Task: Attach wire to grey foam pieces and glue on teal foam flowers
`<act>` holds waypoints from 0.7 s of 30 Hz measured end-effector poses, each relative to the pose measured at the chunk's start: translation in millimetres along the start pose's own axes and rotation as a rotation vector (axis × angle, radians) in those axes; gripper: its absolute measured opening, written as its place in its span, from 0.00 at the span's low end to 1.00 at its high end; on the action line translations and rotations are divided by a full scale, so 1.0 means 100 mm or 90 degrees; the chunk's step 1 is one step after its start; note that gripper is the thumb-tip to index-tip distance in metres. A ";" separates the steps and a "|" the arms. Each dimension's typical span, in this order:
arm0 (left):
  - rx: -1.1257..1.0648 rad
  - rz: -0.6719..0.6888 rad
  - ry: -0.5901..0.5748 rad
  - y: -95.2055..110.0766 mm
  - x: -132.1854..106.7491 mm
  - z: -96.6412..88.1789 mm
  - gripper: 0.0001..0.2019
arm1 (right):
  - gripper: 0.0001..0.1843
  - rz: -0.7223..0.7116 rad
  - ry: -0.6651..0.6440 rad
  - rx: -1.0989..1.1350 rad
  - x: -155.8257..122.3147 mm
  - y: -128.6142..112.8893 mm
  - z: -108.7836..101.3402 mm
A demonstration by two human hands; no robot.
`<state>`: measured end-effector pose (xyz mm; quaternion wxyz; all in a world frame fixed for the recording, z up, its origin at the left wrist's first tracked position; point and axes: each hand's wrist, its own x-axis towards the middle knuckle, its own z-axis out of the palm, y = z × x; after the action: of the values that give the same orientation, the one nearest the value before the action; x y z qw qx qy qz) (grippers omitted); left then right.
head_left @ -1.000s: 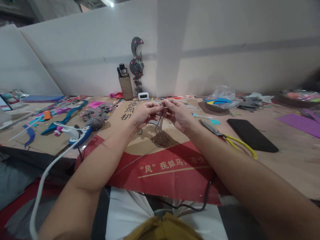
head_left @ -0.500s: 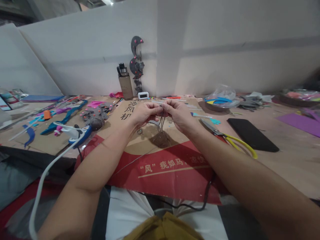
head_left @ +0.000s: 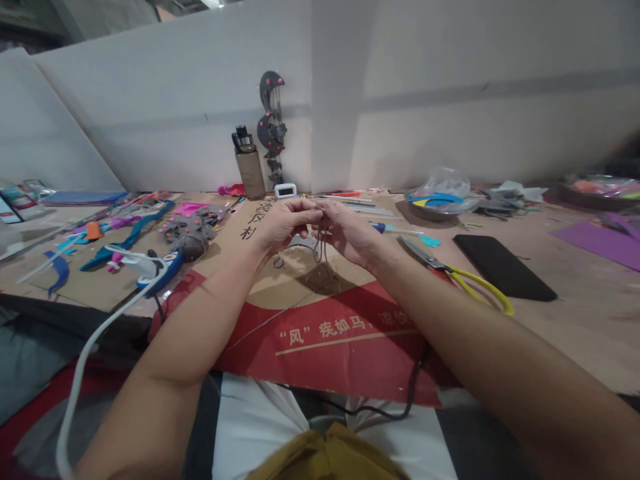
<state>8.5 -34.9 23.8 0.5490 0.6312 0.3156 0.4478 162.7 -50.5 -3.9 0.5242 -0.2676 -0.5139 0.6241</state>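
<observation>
Grey yarn dangles in loops from between my two hands, above a sheet of red and tan cardboard. My left hand pinches at the yarn's top with thumb and forefinger. Fingertip to fingertip with it, my right hand is closed on the same yarn. The exact spot where the strands are gripped is hidden by the fingers. Behind the hands, a grey curved piece lies partly covered on the cardboard.
Yellow-handled scissors and a black phone-like slab lie to the right. On the left are a blue-and-white glue gun with its cable and a grey yarn ball. A bottle and a grey moon-shaped hanging are at the back wall.
My right hand has turned slightly, its fingers curling lower beside the yarn. The yarn loops hang a little differently. Both hands stay together in nearly the same place.
</observation>
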 end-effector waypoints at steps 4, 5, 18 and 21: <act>0.007 0.020 0.091 0.01 0.02 -0.02 0.07 | 0.22 0.059 0.002 0.004 0.00 0.03 0.05; 0.018 0.025 0.103 0.01 0.02 -0.03 0.07 | 0.21 0.063 -0.003 0.010 -0.01 0.04 0.07; -0.103 0.012 0.067 -0.01 0.03 -0.04 0.10 | 0.14 0.027 -0.010 -0.059 -0.06 0.05 0.08; -0.164 -0.015 0.074 -0.02 0.04 -0.02 0.10 | 0.12 0.042 -0.014 -0.027 -0.05 0.03 0.07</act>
<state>8.1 -29.9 23.0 0.6116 0.5249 0.2941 0.5137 156.8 -57.5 -5.4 0.4916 -0.2886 -0.5239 0.6329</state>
